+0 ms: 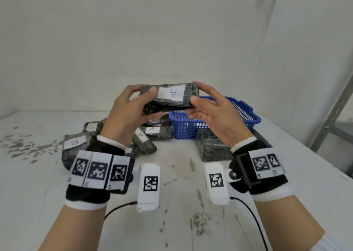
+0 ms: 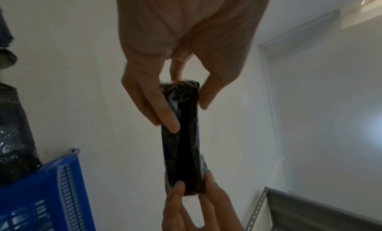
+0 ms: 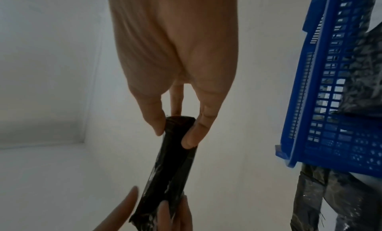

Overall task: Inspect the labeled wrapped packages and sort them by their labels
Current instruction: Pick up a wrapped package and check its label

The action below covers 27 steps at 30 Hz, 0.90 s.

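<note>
A dark wrapped package (image 1: 168, 99) with a white label marked A is held up above the table, label facing me. My left hand (image 1: 131, 105) pinches its left end between thumb and fingers; my right hand (image 1: 208, 105) pinches its right end. The left wrist view shows the package (image 2: 181, 136) edge-on with my left hand (image 2: 179, 95) at the top end. Seen from the right wrist, the package (image 3: 171, 165) is gripped by my right hand (image 3: 175, 129). More wrapped packages lie on the table: one marked B (image 1: 74, 147) and two marked A (image 1: 156, 131).
A blue mesh basket (image 1: 246, 111) stands behind my hands to the right, with a dark unlabeled package (image 1: 212, 145) in front of it. The white stained table (image 1: 181, 174) stretches toward me. A grey metal shelf frame (image 1: 336, 115) stands at the right.
</note>
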Motion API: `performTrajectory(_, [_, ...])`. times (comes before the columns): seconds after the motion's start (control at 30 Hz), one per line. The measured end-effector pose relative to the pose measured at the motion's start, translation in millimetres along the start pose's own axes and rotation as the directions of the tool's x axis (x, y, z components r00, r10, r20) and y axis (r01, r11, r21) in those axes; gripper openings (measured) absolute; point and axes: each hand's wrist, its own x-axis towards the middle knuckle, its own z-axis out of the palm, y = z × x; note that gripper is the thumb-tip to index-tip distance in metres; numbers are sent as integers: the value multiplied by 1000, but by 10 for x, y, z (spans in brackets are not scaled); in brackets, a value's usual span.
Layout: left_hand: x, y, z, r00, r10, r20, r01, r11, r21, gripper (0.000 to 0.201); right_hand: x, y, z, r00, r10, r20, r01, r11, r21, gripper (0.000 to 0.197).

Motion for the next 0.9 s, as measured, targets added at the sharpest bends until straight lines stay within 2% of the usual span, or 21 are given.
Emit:
performTrajectory(0.07, [-22, -10, -30, 997, -6, 81, 8, 999, -33, 31, -11, 22, -38, 1000, 0, -21, 0, 1000, -2, 40])
performTrajectory(0.13, [-26, -52, -71, 994, 35, 105, -36, 999, 9, 39, -15, 44, -59, 999, 9, -33, -9, 1000, -7, 40])
performTrajectory(0.27, [-18, -212, -115, 986, 141, 85, -153, 974, 166, 45, -1, 139, -33, 999, 1, -38, -1, 1000, -1, 39])
performTrajectory(0.33, [0, -287, -113, 984, 166, 61, -175, 968, 180, 45, 28, 209, -18, 999, -2, -52, 0, 999, -32, 36])
performTrajectory(0.43, [30, -353, -110, 984, 173, 33, -176, 972, 156, 42, 39, 288, -1, 998, 11, -59, -13, 999, -41, 35])
performTrajectory(0.57, [53, -384, -133, 987, 158, 6, -157, 980, 125, 37, 8, 348, 10, 997, 75, 11, -76, 995, 61, 50])
performTrajectory(0.73, [54, -375, -125, 993, 115, 33, -117, 990, 74, 32, 8, 361, -10, 999, 39, -17, -36, 993, 116, 45])
performTrajectory(0.83, [55, -382, -105, 994, 105, 35, -108, 992, 71, 29, -6, 371, 16, 999, 9, -46, -7, 999, 32, 57])
performTrajectory(0.9, [54, -394, -91, 995, 99, 34, -102, 990, 93, 22, -8, 387, 35, 998, -18, -66, 17, 1000, -21, 52])
